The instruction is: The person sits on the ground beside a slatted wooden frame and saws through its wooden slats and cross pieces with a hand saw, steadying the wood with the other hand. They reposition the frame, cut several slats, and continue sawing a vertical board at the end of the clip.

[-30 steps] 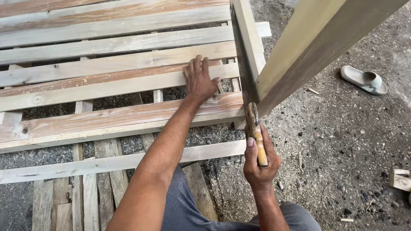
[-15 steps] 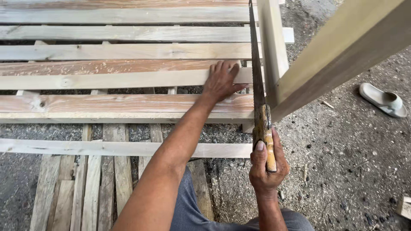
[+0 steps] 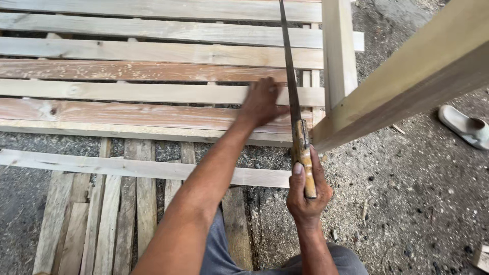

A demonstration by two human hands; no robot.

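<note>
My right hand (image 3: 307, 193) grips the wooden handle of a hand saw (image 3: 291, 81), whose long dark blade runs away from me across the planks. My left hand (image 3: 262, 102) lies flat, fingers spread, on a pale wooden plank (image 3: 153, 116), right beside the blade. Several long planks (image 3: 153, 53) lie side by side crosswise under the blade. My left forearm reaches in from the bottom.
A thick pale beam (image 3: 407, 86) slants across the right, close to the saw. An upright pale board (image 3: 338, 51) stands behind it. Short slats (image 3: 102, 214) lie on the gravel at lower left. A light sandal (image 3: 463, 126) lies at right, a wood offcut (image 3: 481, 257) at bottom right.
The saw blade has come into view and now lies stretched across the planks. My left hand has stayed flat on the plank. The view has shifted so the planks sit more level.
</note>
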